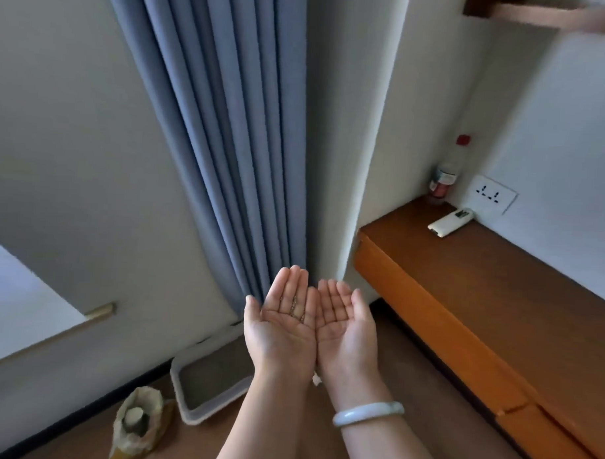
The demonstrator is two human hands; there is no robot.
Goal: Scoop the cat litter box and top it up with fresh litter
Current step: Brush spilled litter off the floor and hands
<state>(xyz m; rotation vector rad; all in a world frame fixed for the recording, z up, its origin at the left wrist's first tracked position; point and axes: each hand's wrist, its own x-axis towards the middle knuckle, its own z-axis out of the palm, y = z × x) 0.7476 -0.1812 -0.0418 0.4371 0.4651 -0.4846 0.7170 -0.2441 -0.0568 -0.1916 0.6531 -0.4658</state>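
My left hand [281, 326] and my right hand [346, 328] are held up side by side in front of me, palms up, fingers spread and empty. A pale bangle sits on my right wrist. Below them on the floor, against the wall, stands the grey litter box [199, 402] with a white rim and grey litter inside; my forearms hide its right side. To its left stands an opened sack of litter [137, 426] with a pale cup-shaped scoop [134, 416] resting inside it.
A blue curtain [228, 141] hangs down to the floor behind the box. A long wooden counter [481, 287] runs along the right wall, carrying a white remote [449, 222] and a bottle [443, 179]. A white surface with a wooden edge [33, 329] lies at left.
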